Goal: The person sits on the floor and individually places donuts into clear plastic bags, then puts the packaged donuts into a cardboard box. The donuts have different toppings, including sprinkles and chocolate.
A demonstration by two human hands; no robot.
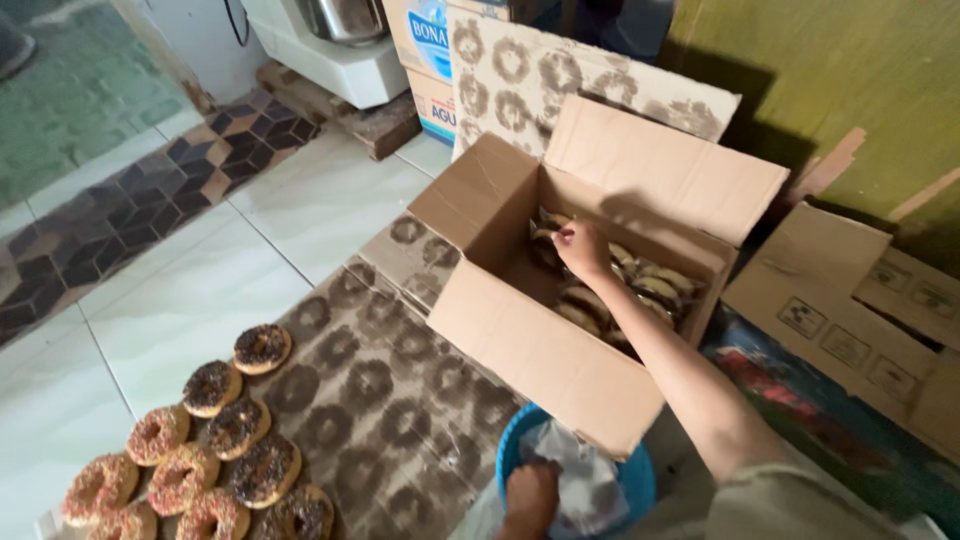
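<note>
Doughnuts: the sprinkled doughnuts (200,450) lie in rows on the stained cardboard sheet (390,400), well to the left of the open cardboard box (560,350).
Left hand: my left hand (530,497) rests just below the box, at the blue bowl (520,450), on the clear plastic bags (580,480) piled in it. My fingers are curled down out of sight, so I cannot tell whether they grip a bag.
Box: it stands on the floor with its flaps up, and packed doughnuts (640,290) sit in rows inside, filling the right half.
Right hand: my right hand (580,245) reaches inside the box, fingers pinched narrow on a wrapped doughnut (552,225) at the far end of the row.
Doing it well: I judge a light pinch on the wrapping is best, setting the piece snug against its neighbour without pressing the topping.
Spare box: another carton (850,320) lies to the right of the box.
</note>
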